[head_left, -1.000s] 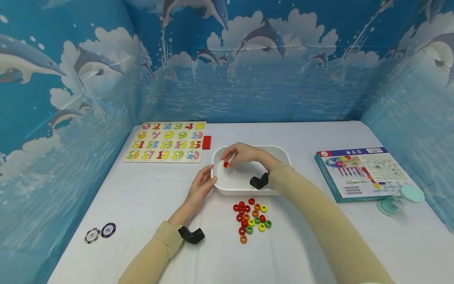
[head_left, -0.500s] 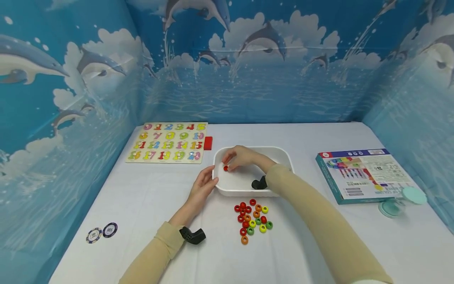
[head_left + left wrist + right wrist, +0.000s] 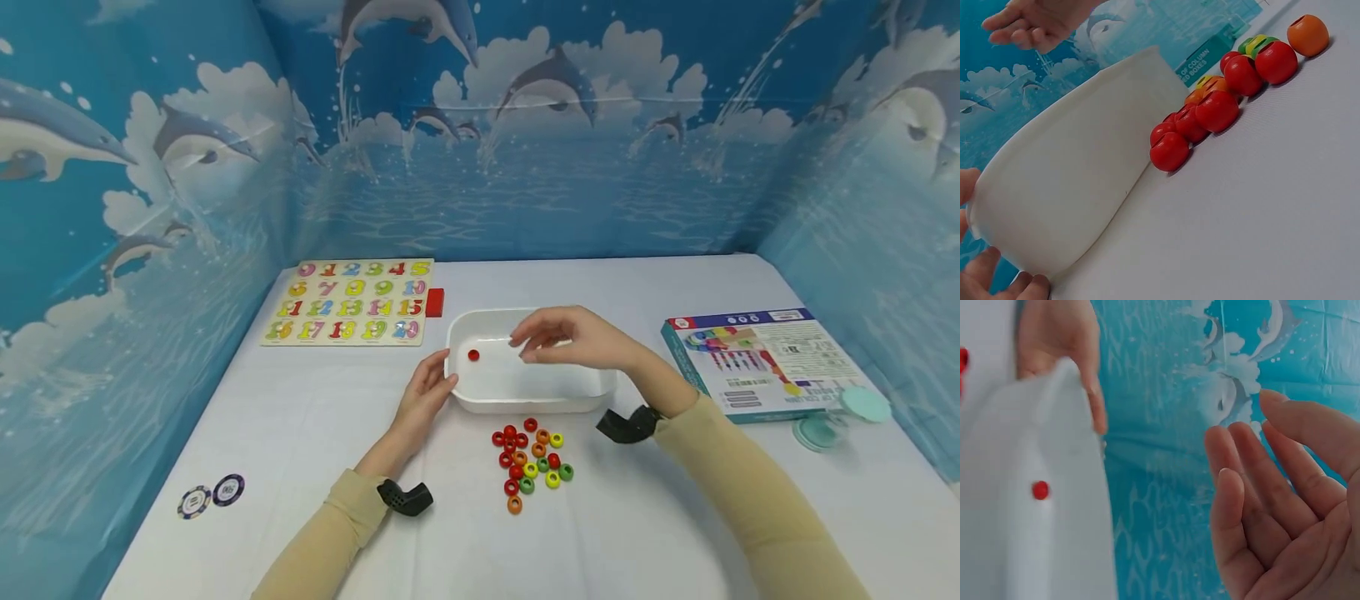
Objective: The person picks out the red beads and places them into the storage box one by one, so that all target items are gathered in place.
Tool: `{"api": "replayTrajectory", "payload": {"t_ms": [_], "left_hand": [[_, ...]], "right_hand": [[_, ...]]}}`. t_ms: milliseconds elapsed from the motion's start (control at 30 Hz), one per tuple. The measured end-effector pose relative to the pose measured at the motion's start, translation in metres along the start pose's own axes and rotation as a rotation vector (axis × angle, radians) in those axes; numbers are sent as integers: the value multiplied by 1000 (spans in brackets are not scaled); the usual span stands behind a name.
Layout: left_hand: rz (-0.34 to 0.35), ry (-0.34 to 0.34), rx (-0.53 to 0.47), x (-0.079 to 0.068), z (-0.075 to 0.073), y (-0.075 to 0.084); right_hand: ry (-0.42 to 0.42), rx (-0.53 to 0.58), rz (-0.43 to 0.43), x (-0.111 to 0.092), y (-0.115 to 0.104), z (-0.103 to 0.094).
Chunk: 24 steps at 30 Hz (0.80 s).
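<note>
A white plastic tray stands in the middle of the table, with one red bead lying inside near its left end. My left hand holds the tray's left end, its fingertips against the wall and rim in the left wrist view. Above the right half of the tray hovers my right hand, fingers loosely bent; the right wrist view shows nothing in its palm. In front of the tray lies a loose group of red, orange, yellow and green beads with holes, including a lone orange bead nearest me.
At back left lies a number puzzle board beside a small red block. A flat toy box and a small clear jar with a mint lid are on the right. Two round chips lie at front left.
My right hand has let go of the red bead inside the tray, then lifted and moved right, away from it. The left hand stays at the tray's left end.
</note>
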<state>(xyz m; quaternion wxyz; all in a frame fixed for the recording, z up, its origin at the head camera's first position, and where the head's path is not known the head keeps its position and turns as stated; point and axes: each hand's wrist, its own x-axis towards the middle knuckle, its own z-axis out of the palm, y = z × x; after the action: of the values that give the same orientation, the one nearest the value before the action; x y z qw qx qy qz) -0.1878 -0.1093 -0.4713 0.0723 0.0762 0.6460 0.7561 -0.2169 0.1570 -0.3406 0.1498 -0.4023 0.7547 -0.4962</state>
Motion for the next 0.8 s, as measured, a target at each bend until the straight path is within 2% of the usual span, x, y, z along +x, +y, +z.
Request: {"api": "replayTrajectory", "payload": {"t_ms": [100, 233, 333, 400, 567, 667, 800], "left_hand": [[8, 0, 4, 0, 0, 0], [12, -3, 7, -1, 0, 1], [10, -7, 5, 0, 0, 0], [8, -10, 9, 0, 1, 0], [3, -6, 8, 0, 1, -1], [15, -8, 10, 0, 0, -2], [20, -14, 7, 0, -1, -2]], "right_hand": [[6, 1, -22, -29, -1, 15], [12, -6, 35, -57, 0, 39], [12, 18, 55, -74, 9, 55], [21, 36, 39, -83, 19, 64], [71, 66, -25, -97, 46, 78], [95, 55, -31, -99, 56, 81], [125, 8, -16, -97, 59, 84]]}}
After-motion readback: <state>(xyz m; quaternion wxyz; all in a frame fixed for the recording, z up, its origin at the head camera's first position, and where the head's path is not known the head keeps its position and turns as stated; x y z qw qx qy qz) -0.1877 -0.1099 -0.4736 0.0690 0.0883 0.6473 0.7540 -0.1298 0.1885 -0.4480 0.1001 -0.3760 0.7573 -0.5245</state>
